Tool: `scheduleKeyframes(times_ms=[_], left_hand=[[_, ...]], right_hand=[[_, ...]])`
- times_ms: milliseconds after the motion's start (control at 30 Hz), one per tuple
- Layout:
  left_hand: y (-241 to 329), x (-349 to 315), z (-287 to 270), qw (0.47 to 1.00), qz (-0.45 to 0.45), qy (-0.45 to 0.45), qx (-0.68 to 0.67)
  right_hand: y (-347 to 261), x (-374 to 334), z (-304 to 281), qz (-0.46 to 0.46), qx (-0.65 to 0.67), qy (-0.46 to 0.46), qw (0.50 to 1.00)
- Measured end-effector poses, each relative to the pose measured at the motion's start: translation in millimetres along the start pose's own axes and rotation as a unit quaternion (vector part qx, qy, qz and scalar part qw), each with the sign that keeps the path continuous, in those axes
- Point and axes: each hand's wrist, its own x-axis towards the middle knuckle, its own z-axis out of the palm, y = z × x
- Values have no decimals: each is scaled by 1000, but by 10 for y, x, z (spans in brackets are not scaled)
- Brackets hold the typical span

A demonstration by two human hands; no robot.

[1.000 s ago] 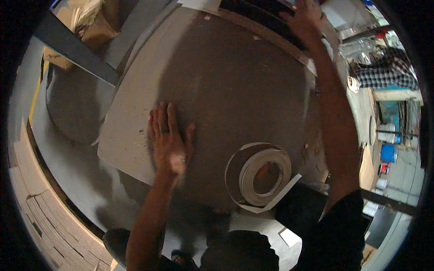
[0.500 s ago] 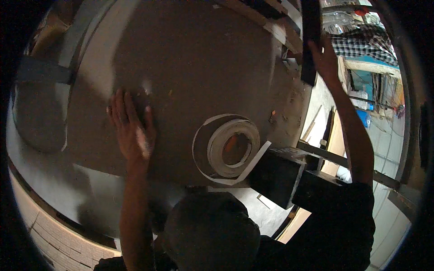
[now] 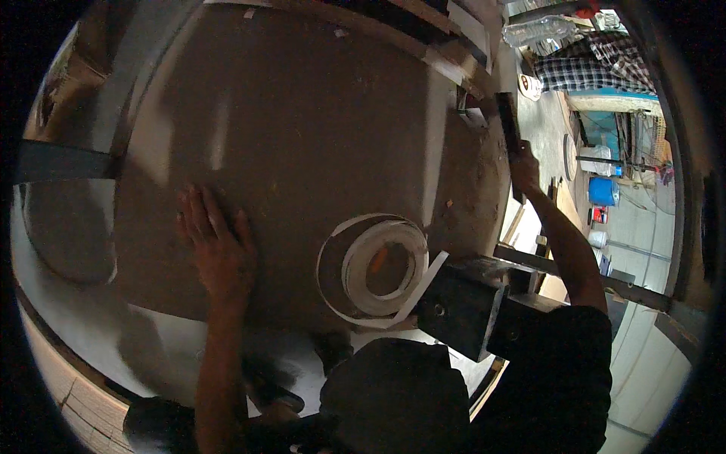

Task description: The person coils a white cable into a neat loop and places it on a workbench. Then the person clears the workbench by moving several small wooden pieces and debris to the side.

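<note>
The relation that matters runs along the right edge of the brown worktable (image 3: 302,136): a dark, narrow bar (image 3: 506,113) stands there with its long axis pointing mostly from the near side to the far side, roughly in line with that edge. The right hand (image 3: 525,170) is closed around its nearer part; whether the bar touches the edge, I cannot tell. The left hand (image 3: 223,261) lies open, palm down, toward the table's near-left corner, well apart from the bar. Between the hands, by the near edge, sits a roll of pale edge banding (image 3: 355,266).
</note>
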Motion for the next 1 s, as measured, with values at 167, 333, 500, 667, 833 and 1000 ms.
scheduleKeyframes(times_ms=[167,333,500,667,833,1000], left_hand=[[-58,124,50,999,5,23,-26],[-290,453,-135,997,22,46,-51],[-384,398,-153,996,31,67,-46],[-430,478,-248,998,27,54,-34],[-454,491,-327,999,15,38,-25],[-430,478,-294,1000,13,22,-17]], right_hand=[[-331,-329,366,-216,-39,-68,973],[-1285,-419,106,-232,98,-131,959],[-609,13,-31,-59,-186,-60,979],[278,432,-172,181,-64,-67,979],[236,623,-102,91,-150,-58,983],[400,515,199,95,-192,-26,977]])
